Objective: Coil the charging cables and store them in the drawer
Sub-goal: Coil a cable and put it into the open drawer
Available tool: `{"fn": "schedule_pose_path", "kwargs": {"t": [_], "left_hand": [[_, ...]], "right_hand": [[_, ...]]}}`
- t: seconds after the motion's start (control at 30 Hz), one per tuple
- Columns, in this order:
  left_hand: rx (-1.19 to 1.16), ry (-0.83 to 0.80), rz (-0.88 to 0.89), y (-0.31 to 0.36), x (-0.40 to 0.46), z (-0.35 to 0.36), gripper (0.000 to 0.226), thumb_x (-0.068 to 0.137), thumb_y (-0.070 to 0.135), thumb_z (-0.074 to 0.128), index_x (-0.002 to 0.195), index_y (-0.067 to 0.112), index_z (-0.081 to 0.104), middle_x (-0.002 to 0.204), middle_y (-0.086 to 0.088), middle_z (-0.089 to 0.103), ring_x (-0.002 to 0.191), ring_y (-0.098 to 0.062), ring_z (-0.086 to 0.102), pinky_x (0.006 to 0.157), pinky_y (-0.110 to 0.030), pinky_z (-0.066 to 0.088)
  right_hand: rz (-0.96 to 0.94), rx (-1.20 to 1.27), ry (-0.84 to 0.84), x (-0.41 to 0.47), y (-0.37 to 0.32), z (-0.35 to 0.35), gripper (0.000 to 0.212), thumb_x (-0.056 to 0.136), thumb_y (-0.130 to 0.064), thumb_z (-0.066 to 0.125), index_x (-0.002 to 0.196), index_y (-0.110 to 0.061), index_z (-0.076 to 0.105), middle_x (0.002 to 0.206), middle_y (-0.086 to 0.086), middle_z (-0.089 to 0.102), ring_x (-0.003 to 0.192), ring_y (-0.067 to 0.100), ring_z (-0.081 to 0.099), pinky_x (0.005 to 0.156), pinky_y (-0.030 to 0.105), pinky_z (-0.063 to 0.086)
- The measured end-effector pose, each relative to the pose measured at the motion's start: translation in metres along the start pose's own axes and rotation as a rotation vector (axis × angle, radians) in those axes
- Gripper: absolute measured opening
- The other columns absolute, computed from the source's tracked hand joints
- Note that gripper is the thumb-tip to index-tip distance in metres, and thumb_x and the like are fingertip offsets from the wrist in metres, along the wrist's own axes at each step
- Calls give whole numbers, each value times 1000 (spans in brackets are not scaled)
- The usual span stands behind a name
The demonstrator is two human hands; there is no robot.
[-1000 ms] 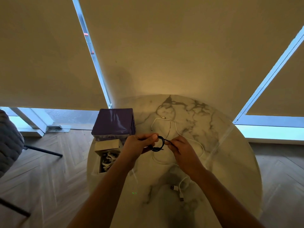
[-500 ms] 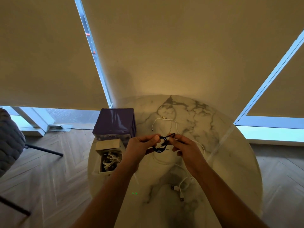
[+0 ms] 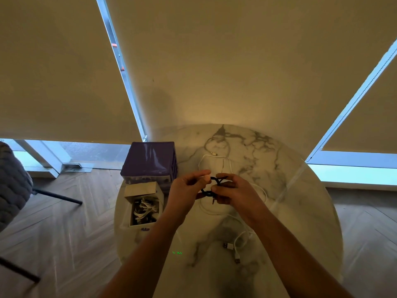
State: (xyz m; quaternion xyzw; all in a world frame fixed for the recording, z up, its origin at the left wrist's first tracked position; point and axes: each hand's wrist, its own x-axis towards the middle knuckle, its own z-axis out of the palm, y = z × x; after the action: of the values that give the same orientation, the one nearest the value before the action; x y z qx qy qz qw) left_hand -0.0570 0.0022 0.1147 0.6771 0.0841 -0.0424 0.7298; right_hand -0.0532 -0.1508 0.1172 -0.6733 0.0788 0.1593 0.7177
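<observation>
A short black cable (image 3: 211, 186) is wound into a small coil between my two hands, above the round marble table (image 3: 279, 201). My left hand (image 3: 187, 190) pinches the coil's left side. My right hand (image 3: 233, 191) grips its right side, fingers closed over the loose end. An open white drawer (image 3: 144, 206) with several coiled white cables in it sticks out of a purple drawer box (image 3: 150, 162) at the table's left edge. A loose white cable (image 3: 217, 157) lies beyond my hands, and another white cable (image 3: 238, 244) with USB plugs lies nearer me.
Window blinds hang behind the table. A dark chair (image 3: 12, 186) with thin legs stands on the wood floor at the left. The table's edge drops off just left of the drawer.
My right hand has closed in on the coil and the two hands now nearly touch. The coil looks tighter than before.
</observation>
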Motion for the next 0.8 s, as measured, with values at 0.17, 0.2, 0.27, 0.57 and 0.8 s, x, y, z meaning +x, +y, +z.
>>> {"fn": "schedule_pose_path", "kwargs": {"t": [0.17, 0.2, 0.27, 0.57, 0.8], "left_hand": [[-10, 11, 6, 2, 2, 2, 16, 91, 13, 60, 98, 23, 72, 88, 4, 71, 79, -2, 67, 66, -18, 55], [-12, 23, 8, 3, 2, 1, 16, 91, 13, 60, 98, 21, 72, 87, 4, 71, 78, -3, 67, 66, -19, 55], [-22, 40, 8, 3, 4, 1, 15, 91, 12, 61, 99, 18, 72, 85, 3, 70, 79, -6, 67, 66, -20, 56], [12, 45, 20, -2, 7, 1, 18, 92, 12, 59, 106, 12, 71, 84, 0, 68, 74, -1, 66, 67, -21, 57], [34, 32, 10, -7, 9, 1, 17, 95, 14, 55, 103, 19, 70, 87, -3, 65, 88, -14, 64, 70, -18, 56]], "right_hand": [[30, -30, 11, -3, -2, 3, 56, 73, 5, 75, 119, -17, 52, 107, 10, 62, 87, 28, 70, 71, 36, 59], [40, -54, 5, -3, -2, 3, 60, 72, 5, 77, 120, -19, 51, 109, 8, 59, 89, 27, 69, 72, 37, 60], [78, -86, -19, -3, 1, 2, 66, 70, 4, 79, 123, -20, 49, 113, 6, 56, 92, 25, 68, 72, 37, 60], [57, -519, -165, -6, 15, -3, 41, 79, -5, 74, 117, -17, 64, 81, 1, 68, 65, 9, 65, 63, 17, 53], [35, -420, -133, -5, 16, -2, 18, 84, -18, 71, 102, -23, 68, 89, 0, 69, 69, 9, 64, 60, 15, 52]]}}
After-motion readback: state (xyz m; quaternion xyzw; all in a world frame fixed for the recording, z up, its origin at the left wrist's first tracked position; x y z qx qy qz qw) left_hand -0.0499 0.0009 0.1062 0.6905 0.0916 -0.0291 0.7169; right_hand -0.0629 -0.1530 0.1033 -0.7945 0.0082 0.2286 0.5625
